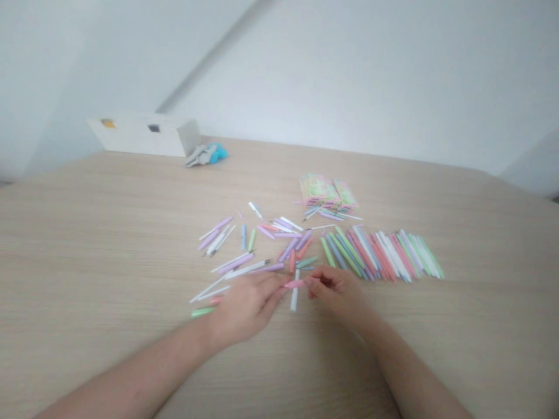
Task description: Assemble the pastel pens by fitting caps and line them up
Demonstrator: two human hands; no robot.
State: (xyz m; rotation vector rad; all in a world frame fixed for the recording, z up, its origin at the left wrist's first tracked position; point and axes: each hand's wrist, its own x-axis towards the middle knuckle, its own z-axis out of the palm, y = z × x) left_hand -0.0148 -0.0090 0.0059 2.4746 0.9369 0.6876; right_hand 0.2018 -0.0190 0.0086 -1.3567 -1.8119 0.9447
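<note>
My left hand (pixel 251 302) and my right hand (pixel 338 294) are close together, their fingertips closed on opposite ends of a pink pen barrel (pixel 296 284). A white pen piece (pixel 294 299) lies on the table just beneath it. Loose pen parts in purple, white, red, blue and green are scattered past my left hand, among them a purple barrel (pixel 237 263) and several thin white refills (pixel 215 289). Beyond my right hand, pens (pixel 384 256) in mixed pastel colours lie side by side in a row. The image is blurred, so the fingertips' exact hold is unclear.
Stacked packets (pixel 321 191) in pink and yellow-green stand behind the pen parts. At the back left, a white box (pixel 144 137) sits near the wall, with a grey and blue object (pixel 209 154) beside it. The wooden table (pixel 131 233) reaches the pale wall.
</note>
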